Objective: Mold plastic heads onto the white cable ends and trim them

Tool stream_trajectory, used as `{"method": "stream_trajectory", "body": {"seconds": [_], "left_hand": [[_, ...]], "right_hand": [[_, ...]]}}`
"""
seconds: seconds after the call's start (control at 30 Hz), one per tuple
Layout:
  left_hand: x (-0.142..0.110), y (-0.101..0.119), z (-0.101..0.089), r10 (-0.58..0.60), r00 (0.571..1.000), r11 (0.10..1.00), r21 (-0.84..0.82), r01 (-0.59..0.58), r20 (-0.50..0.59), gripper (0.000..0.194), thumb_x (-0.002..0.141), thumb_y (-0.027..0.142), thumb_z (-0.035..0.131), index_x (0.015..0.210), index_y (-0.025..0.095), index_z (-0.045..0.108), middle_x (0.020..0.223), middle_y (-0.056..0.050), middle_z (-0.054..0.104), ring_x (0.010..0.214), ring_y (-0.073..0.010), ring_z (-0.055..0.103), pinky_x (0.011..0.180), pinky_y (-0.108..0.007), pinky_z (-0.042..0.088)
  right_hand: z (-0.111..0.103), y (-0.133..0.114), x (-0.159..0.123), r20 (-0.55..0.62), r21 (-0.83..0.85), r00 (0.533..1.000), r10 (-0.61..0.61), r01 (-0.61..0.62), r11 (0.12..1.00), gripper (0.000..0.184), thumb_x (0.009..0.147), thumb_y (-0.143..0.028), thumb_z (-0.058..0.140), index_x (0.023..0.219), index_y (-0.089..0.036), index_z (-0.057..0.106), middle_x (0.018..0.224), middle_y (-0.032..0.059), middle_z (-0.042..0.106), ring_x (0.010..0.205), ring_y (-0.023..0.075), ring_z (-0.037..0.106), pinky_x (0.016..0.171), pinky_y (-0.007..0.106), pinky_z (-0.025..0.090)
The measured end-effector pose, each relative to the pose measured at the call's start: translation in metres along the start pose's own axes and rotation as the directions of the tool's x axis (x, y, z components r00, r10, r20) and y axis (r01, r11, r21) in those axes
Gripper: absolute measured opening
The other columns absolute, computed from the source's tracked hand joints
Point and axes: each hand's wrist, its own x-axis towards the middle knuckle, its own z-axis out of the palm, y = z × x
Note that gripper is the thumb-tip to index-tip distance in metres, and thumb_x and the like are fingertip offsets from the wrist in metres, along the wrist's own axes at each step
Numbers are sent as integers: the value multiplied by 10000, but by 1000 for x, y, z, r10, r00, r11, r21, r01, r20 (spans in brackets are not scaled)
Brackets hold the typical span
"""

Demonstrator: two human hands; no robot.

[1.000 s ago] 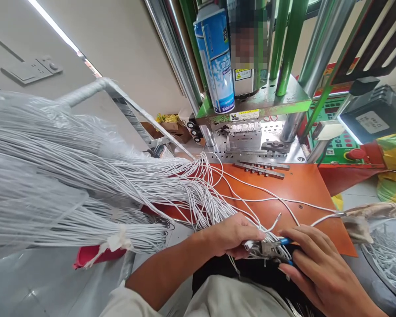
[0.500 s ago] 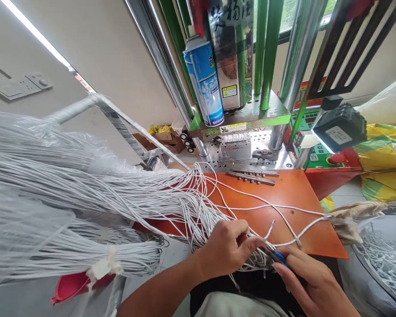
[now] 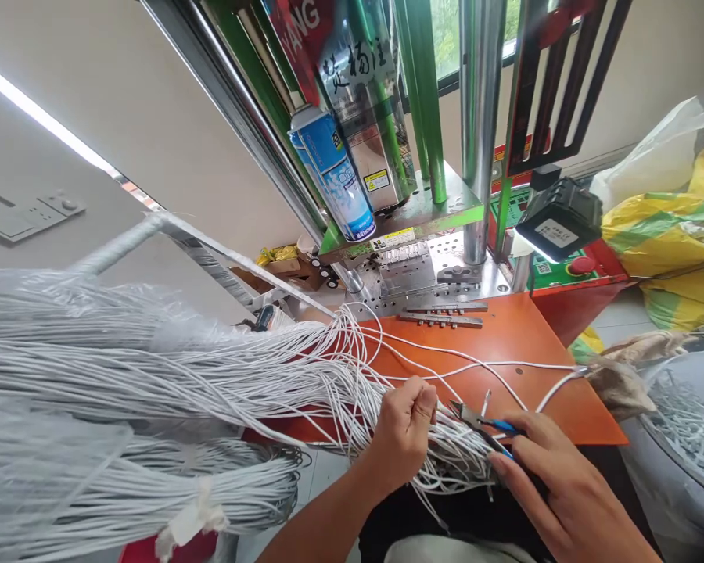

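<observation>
My right hand grips a pair of diagonal cutting pliers with blue and black handles. Its jaws point up and left, a little apart, just right of my left hand. Closed in a fist, my left hand holds a white cable; a short end seems to show by the thumb, and the rest is hidden in the fingers. Under and beside both hands lies a thick bundle of white cables, running in from the left. Several loose cables cross the orange tabletop.
Beyond the tabletop stands a green-framed press with a blue spray can on it. Slotted metal bars lie on the table's far side. A bin of cable offcuts stands at the right, and a black lamp hangs above the controls.
The pliers have come away from my left hand and their jaws now show. My left hand has moved slightly left and curled into a fist. The whole view has shifted.
</observation>
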Motion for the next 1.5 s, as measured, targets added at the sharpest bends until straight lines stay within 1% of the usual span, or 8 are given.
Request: {"method": "stream_trajectory", "body": {"seconds": [0.13, 0.3, 0.43, 0.53, 0.77, 0.97, 1.13, 1.5], "left_hand": [[-3, -6, 17, 20, 987, 986, 164, 7, -161, 441, 1127, 437, 333, 758, 229, 457, 685, -6, 508, 637, -163, 469, 678, -321, 353], [1, -7, 29, 86, 979, 969, 244, -39, -184, 396, 1130, 366, 306, 776, 234, 424, 690, 0, 501, 633, -162, 467, 681, -326, 334], [7, 1, 19, 122, 991, 966, 234, -105, -57, 415, 1120, 417, 386, 753, 225, 411, 677, 17, 453, 627, -146, 436, 666, -315, 315], [12, 6, 6, 94, 987, 987, 115, -109, 130, 472, 1110, 520, 390, 756, 213, 454, 693, 12, 465, 639, -136, 443, 659, -298, 332], [15, 2, -7, 17, 918, 934, -333, 127, 397, 526, 1057, 654, 447, 808, 195, 506, 654, 18, 483, 546, -108, 438, 529, -259, 316], [12, -3, 9, -8, 997, 1000, -7, 9, 78, 480, 1125, 490, 375, 745, 205, 449, 699, 18, 461, 647, -124, 427, 657, -281, 348], [8, -6, 29, 32, 995, 990, 141, -18, -96, 400, 1134, 380, 339, 768, 229, 398, 692, 25, 438, 633, -144, 407, 664, -312, 317], [12, -2, 37, 145, 983, 966, 233, -117, -109, 385, 1137, 342, 292, 785, 239, 405, 685, 17, 459, 619, -159, 436, 663, -324, 314]], "right_hand": [[10, 2, -2, -164, -418, 945, -283, 194, 888, 218, 1034, -403, 602, 904, -246, 679, 1195, 101, 706, 1099, 288, 661, 936, 438, 503], [20, 2, 1, -204, -504, 923, -325, 186, 843, 195, 1036, -366, 608, 910, -228, 664, 1170, 112, 703, 1043, 282, 662, 919, 432, 480], [12, 2, 1, -181, -203, 964, -196, 158, 966, 274, 1055, -348, 580, 812, -236, 640, 910, 45, 704, 778, 174, 664, 722, 296, 517], [1, 0, -1, 11, 167, 997, 72, -73, 983, 431, 1050, -493, 555, 719, -230, 640, 732, 22, 664, 652, 162, 613, 620, 268, 504], [-1, 0, -5, 478, 609, 786, 391, -618, 497, 652, 995, -736, 479, 799, -173, 745, 778, 92, 730, 584, 160, 595, 589, 295, 469], [-5, 9, -6, -11, 40, 998, 60, -60, 997, 345, 1020, -512, 595, 839, -240, 705, 1073, 92, 738, 1035, 277, 682, 906, 408, 534], [3, 9, -9, -199, -469, 942, -269, 149, 870, 221, 1026, -413, 607, 891, -247, 662, 1210, 108, 708, 1168, 326, 634, 1012, 507, 454], [1, 10, -1, -164, -508, 944, -286, 167, 845, 233, 1067, -371, 543, 892, -236, 618, 1255, 102, 672, 1207, 298, 603, 1043, 477, 443]]}}
